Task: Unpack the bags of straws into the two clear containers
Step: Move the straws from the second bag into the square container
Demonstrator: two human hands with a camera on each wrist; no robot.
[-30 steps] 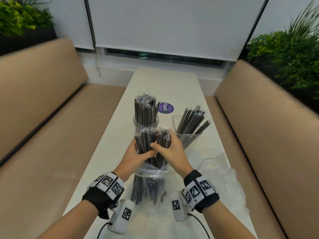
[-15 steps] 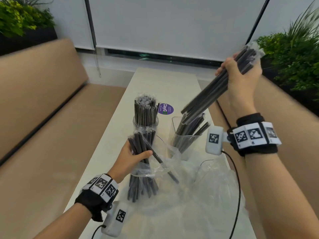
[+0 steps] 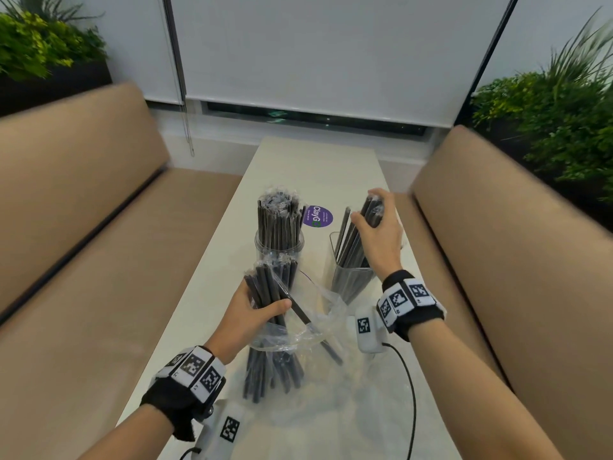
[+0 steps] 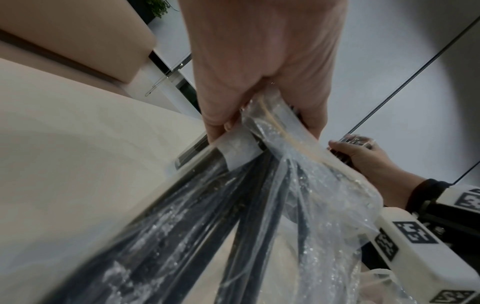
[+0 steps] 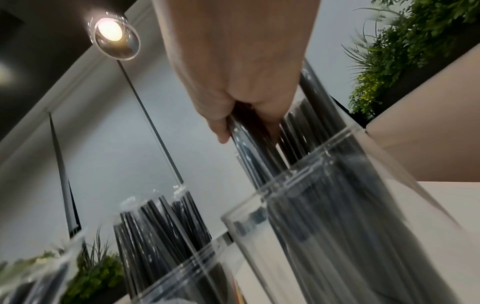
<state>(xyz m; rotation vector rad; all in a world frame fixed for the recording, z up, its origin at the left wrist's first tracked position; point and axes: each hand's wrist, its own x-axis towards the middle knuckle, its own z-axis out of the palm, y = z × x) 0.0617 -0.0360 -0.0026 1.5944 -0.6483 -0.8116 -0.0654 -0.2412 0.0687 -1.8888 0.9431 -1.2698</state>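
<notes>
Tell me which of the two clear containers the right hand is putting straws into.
The right container, with slanted straws. The right hand grips them above its rim. The left container holds an upright bunch nobody touches.

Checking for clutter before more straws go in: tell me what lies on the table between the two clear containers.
Head view: the round container and the square container stand apart, with only bare table between them; a purple sticker lies just beyond.

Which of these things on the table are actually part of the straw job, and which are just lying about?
Part of the job:
- bagged straws gripped by left hand
- straw bundle held by right hand
- round container
- square container

Lying about:
- purple sticker
- benches
- plants
</notes>
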